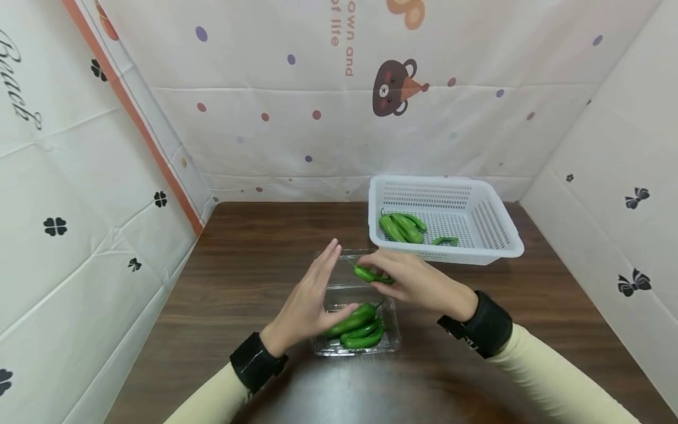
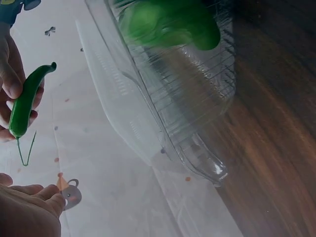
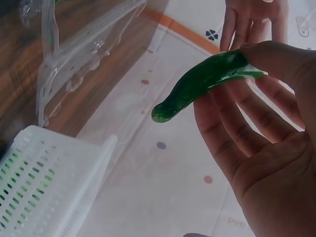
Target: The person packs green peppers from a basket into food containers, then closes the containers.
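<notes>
Right grip (image 1: 418, 280) pinching one green pepper (image 1: 372, 275) between thumb and fingertips, held at the centre of the head frame, just above the open clear tray (image 1: 389, 340). In the right wrist view, pepper (image 3: 205, 84) caught only near its stem end, the rounded tip jutting free toward the left of the frame. Left grip (image 1: 312, 300) spread, fingers straight, holding nothing, standing edge-on at the tray's left side, near the pepper but apart from it.

Likely trouble: such a shallow pinch at one end could let the smooth pepper swivel or slip, dropping back into the tray or onto the worktop (image 1: 254, 265). Also possible: a nudge from the left grip shifting the light tray or knocking its raised lid (image 2: 123, 108), which looks thin and springy.

Clear tray, lower centre of the head frame: three or so peppers (image 1: 356, 327) lying side by side, partly hidden by the left grip. Seen blurred through the tray wall at the top of the left wrist view.

White basket (image 1: 498, 247), right of centre and further back: a few peppers (image 1: 402, 228) grouped in its left half, one smaller curved piece (image 1: 445, 241) lying apart near its front wall.
</notes>
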`<state>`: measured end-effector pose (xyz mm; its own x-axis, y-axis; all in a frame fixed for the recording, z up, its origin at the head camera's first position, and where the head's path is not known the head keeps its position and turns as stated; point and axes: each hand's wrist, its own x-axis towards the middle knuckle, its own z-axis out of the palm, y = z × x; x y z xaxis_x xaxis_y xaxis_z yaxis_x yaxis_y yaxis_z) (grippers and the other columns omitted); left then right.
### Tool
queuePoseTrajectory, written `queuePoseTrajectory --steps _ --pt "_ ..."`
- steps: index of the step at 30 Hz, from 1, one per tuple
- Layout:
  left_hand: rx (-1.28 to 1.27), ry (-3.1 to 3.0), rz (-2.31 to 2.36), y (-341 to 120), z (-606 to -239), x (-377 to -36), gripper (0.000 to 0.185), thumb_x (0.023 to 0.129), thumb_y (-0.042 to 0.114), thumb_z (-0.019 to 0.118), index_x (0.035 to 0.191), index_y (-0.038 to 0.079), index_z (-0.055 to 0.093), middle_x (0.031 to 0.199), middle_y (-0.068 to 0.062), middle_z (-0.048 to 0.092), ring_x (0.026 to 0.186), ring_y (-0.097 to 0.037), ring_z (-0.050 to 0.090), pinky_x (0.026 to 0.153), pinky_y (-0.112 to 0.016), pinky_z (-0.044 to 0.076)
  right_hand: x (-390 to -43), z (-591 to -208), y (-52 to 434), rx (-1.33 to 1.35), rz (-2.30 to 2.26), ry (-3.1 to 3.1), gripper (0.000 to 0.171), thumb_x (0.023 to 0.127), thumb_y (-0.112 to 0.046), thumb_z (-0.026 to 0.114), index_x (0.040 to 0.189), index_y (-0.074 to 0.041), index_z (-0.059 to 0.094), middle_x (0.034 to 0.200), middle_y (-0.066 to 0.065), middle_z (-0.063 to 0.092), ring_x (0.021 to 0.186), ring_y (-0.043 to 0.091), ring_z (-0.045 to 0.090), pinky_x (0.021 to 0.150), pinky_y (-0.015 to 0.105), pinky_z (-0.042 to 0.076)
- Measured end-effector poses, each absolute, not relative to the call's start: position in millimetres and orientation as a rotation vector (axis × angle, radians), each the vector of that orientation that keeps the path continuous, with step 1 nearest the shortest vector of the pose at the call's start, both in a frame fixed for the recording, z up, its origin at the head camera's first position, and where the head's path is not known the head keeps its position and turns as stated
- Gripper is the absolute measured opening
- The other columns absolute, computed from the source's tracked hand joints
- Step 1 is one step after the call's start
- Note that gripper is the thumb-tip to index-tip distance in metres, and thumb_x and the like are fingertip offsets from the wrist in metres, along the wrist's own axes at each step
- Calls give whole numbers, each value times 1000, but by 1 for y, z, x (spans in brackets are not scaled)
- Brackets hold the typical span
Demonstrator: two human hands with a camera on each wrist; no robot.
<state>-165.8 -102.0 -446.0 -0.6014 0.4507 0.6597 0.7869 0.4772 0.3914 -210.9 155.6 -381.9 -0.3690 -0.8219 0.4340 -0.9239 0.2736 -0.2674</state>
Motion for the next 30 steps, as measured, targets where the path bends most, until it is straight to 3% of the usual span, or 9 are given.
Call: queuePoseTrajectory --steps 13,24,30 --pt "-1009 -2330 -956 -119 -463 -145 101 91 42 76 161 -5 20 169 -20 17 152 -37 28 119 -49 34 -196 -401 144 1726 748 -2363 50 87 -3 82 132 -7 62 115 -1 68 94 8 64 79 21 55" --pt "-992 -2438 -939 -132 -473 -134 106 88 47 78 163 0 19 169 -15 19 153 -33 28 119 -51 34 -188 -418 136 1811 671 -2465 41 92 -11 78 131 -10 63 114 1 69 101 13 68 88 28 58" --pt "-987 -2479 -926 -136 -478 -130 109 87 47 80 163 1 18 170 -14 18 153 -33 26 121 -51 29 -184 -426 132 1812 625 -2522 40 92 -11 78 129 -11 65 109 -1 69 97 11 66 85 27 57"
